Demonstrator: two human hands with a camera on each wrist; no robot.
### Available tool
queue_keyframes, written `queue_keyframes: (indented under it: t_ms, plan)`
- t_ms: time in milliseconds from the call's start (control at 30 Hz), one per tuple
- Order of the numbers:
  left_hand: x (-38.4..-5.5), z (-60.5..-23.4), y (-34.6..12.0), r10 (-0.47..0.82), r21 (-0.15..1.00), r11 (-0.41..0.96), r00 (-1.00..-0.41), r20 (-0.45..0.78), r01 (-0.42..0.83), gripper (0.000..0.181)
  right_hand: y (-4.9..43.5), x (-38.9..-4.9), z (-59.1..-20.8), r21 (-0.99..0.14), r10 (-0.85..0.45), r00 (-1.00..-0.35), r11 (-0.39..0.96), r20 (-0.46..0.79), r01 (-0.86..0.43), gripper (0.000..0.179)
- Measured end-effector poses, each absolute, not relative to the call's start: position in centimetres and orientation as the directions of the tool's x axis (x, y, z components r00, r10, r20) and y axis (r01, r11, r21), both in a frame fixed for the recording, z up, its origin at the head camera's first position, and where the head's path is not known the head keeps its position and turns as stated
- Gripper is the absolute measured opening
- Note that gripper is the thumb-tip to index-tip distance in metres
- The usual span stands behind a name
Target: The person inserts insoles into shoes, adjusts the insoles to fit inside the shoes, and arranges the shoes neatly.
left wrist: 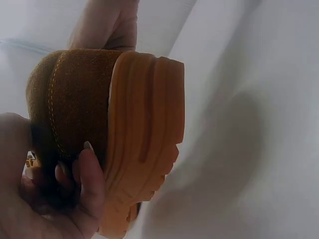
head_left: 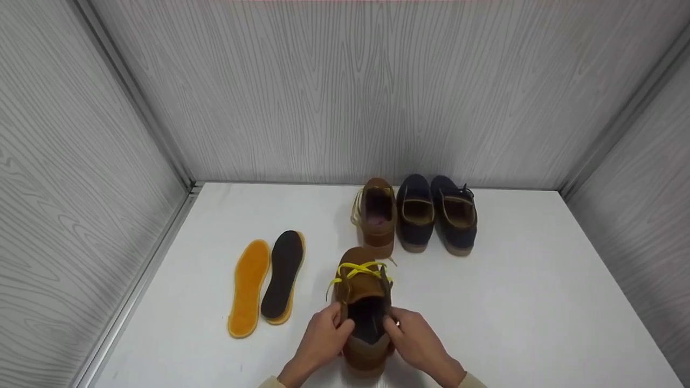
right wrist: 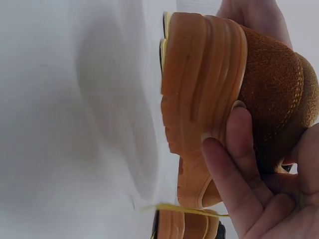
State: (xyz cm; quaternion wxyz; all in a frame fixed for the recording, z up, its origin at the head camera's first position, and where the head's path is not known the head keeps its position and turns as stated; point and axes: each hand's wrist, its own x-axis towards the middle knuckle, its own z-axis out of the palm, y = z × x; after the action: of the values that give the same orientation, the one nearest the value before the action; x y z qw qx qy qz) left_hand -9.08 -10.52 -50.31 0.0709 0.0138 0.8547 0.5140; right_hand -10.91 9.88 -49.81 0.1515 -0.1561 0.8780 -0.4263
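A brown suede shoe (head_left: 362, 290) with bright yellow laces points away from me, its collar spread and its dark inside showing. My left hand (head_left: 322, 337) grips the left side of the collar, thumb over the rim. On the opposite side my right hand (head_left: 419, 340) holds the collar the same way. In the left wrist view, fingers (left wrist: 92, 174) curl against the suede near the heel. The thick tan sole (right wrist: 199, 84) shows in the right wrist view, raised off the white surface with a shadow beside it.
Left of the shoe lie an orange insole (head_left: 249, 291) and a dark-topped insole (head_left: 283, 275) with an orange edge. Behind it stands another brown shoe (head_left: 379, 237) with a loose lace, beside two navy shoes (head_left: 416, 231). Grey wood-grain panels (head_left: 345, 91) enclose the white table (head_left: 528, 302).
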Motion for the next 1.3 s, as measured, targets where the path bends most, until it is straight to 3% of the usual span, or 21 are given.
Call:
queue_keyframes:
  t_ms: [200, 400, 633, 900, 1067, 1300]
  plan:
    - [-11.4, -49.5, -11.8, 0.03, 0.846, 0.531, -0.999, 0.026, 0.038, 0.022, 7.9, -13.8, -49.8, -0.817, -0.409, -0.913, 0.526, -0.001, -0.234, 0.025]
    - [-15.5, -48.8, -12.7, -0.097, 0.917, 0.398, -0.995, 0.007, -0.032, 0.024, 5.2, -18.4, -49.8, -0.802, -0.362, -0.928, 0.526, 0.09, -0.283, 0.022]
    - [-21.0, -49.5, -14.8, -0.24, 0.929, 0.358, -0.971, -0.008, -0.096, 0.018, 1.5, -24.0, -49.8, -0.783, -0.367, -0.93, 0.569, 0.031, -0.251, 0.024]
    - [-26.2, -50.7, -17.0, -0.151, 0.898, 0.434, -0.989, 0.002, -0.065, 0.009, -0.9, -27.8, -49.6, -0.803, -0.305, -0.952, 0.573, -0.024, -0.163, 0.023]
    - [-27.5, -51.0, -18.5, -0.163, 0.873, 0.483, -0.986, 0.018, -0.064, 0.011, -2.3, -28.7, -49.7, -0.766, -0.302, -0.953, 0.621, -0.04, -0.165, 0.025]
    - [-28.4, -52.2, -19.0, -0.169, 0.89, 0.449, -0.986, -0.005, -0.082, 0.011, -3.4, -29.8, -49.8, -0.746, -0.228, -0.973, 0.655, -0.047, -0.117, 0.027]
